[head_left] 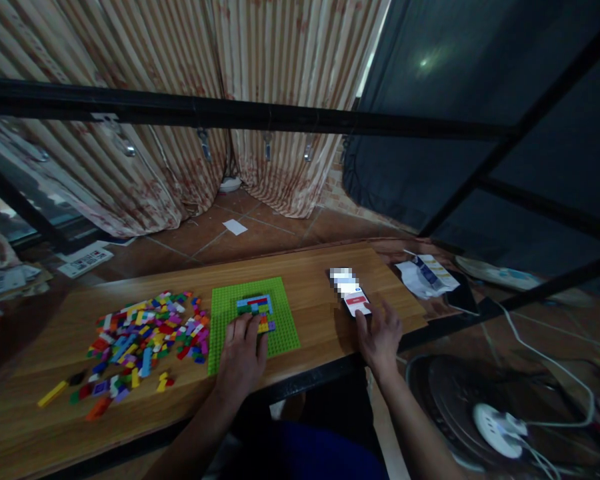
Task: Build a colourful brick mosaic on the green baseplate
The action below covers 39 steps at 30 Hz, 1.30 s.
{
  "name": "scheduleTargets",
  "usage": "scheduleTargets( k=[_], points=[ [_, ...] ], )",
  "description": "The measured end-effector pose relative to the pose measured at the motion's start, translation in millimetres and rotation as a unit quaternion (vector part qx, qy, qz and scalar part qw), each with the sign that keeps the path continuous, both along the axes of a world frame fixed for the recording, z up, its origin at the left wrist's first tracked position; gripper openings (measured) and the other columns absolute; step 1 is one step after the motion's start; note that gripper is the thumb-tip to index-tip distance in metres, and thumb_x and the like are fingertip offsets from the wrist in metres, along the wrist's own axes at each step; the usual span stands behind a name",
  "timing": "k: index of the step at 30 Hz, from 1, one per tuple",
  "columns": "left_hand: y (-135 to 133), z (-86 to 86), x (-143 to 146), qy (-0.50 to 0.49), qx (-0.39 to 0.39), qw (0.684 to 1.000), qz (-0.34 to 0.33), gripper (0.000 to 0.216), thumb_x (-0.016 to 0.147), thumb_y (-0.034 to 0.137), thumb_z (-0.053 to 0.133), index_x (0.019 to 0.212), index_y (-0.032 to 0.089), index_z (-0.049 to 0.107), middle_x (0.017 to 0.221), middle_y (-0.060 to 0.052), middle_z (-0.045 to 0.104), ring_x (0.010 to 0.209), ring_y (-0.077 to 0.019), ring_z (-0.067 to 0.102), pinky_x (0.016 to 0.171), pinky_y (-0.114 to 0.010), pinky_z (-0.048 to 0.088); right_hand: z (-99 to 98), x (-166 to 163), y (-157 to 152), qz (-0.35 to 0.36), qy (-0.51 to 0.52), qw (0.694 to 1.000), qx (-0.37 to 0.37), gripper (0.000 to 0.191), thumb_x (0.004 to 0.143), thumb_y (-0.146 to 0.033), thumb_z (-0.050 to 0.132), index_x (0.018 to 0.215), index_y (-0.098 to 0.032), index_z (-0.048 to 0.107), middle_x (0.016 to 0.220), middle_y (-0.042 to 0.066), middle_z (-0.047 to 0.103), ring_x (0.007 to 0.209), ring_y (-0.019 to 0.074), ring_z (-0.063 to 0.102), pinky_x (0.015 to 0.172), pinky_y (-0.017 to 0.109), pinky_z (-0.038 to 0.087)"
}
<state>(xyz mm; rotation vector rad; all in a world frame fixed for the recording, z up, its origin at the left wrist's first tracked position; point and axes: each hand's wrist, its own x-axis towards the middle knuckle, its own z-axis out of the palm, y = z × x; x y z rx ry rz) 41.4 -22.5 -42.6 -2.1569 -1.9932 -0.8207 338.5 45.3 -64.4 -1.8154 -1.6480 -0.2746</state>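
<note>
My left hand [241,350] rests over a green studded baseplate [286,303], its fingers loosely bent and the thumb apart. Its fingertips meet the near left side of a low toy brick build [255,303] with blue, red, green, orange and purple bricks; they hide part of it. My right hand [381,333] is at the lower end of a smartphone [356,301] with a lit screen. The thumb is at the screen's lower edge and the other fingers are spread beside the phone. Nothing is gripped in this hand.
Loose coloured bricks [150,327] lie heaped on the wooden table [315,267], left of the baseplate. Crumpled packaging [427,275] and a dark flat device [463,293] sit off its right end. A white power strip [497,430] with cables is at lower right. A black metal bar [280,117] crosses before the curtains.
</note>
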Motion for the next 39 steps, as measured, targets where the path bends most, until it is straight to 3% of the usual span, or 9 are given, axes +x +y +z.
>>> scheduleTargets(
  k=[9,15,25,31,34,39],
  points=[
    [0.3,-0.8,-0.7,0.002,0.004,1.0,-0.002,0.036,0.089,0.026,0.05,0.122,0.013,0.054,0.117,-0.014,0.053,0.109,-0.0284,0.048,0.096,-0.046,0.045,18.6,0.0,22.1,-0.043,-0.019,0.994,-0.102,0.047,0.091,-0.05,0.042,0.12,-0.019,0.064,0.14,0.018,0.042,0.122,0.0358,0.04,0.096,0.052,0.035],
    [0.2,-0.8,-1.1,0.0,0.002,1.0,-0.002,0.035,0.09,0.026,0.049,0.123,0.015,0.053,0.118,-0.013,0.052,0.109,-0.0277,0.047,0.097,-0.046,0.045,23.2,-2.4,31.1,-0.04,-0.032,0.991,-0.127,0.049,0.091,-0.052,0.041,0.123,-0.021,0.062,0.141,0.017,0.04,0.122,0.0361,0.04,0.096,0.051,0.035],
    [0.2,0.1,-0.3,0.003,0.0,1.0,0.0,0.036,0.09,0.026,0.05,0.123,0.013,0.053,0.119,-0.014,0.052,0.11,-0.028,0.046,0.096,-0.045,0.046,22.5,-3.6,40.2,-0.004,-0.056,0.99,-0.129,0.048,0.091,-0.052,0.042,0.119,-0.02,0.065,0.139,0.019,0.041,0.121,0.0377,0.042,0.095,0.054,0.035],
    [0.7,-1.2,-0.6,0.003,0.002,1.0,0.0,0.036,0.09,0.026,0.05,0.123,0.014,0.053,0.119,-0.014,0.052,0.11,-0.0282,0.047,0.096,-0.046,0.046,25.6,-1.2,35.7,-0.01,-0.007,0.999,-0.037,0.048,0.09,-0.049,0.047,0.121,-0.016,0.062,0.139,0.022,0.041,0.122,0.0385,0.041,0.095,0.057,0.036],
    [0.6,-1.6,-0.6,-0.001,0.0,1.0,0.001,0.036,0.09,0.026,0.049,0.123,0.014,0.053,0.119,-0.014,0.052,0.111,-0.0285,0.047,0.096,-0.046,0.046,25.2,-12.3,20.4,0.027,0.023,0.999,0.004,0.047,0.09,-0.047,0.047,0.119,-0.013,0.062,0.137,0.023,0.043,0.121,0.0371,0.042,0.095,0.056,0.038],
    [-0.8,-0.6,0.1,-0.009,-0.003,1.0,0.003,0.035,0.089,0.025,0.05,0.123,0.016,0.053,0.12,-0.012,0.051,0.111,-0.0282,0.047,0.097,-0.046,0.045,16.1,-55.9,-10.0,0.154,0.092,0.984,-0.004,0.035,0.092,-0.037,0.044,0.113,-0.017,0.063,0.125,0.016,0.052,0.117,0.0305,0.048,0.097,0.051,0.042]
  ],
)
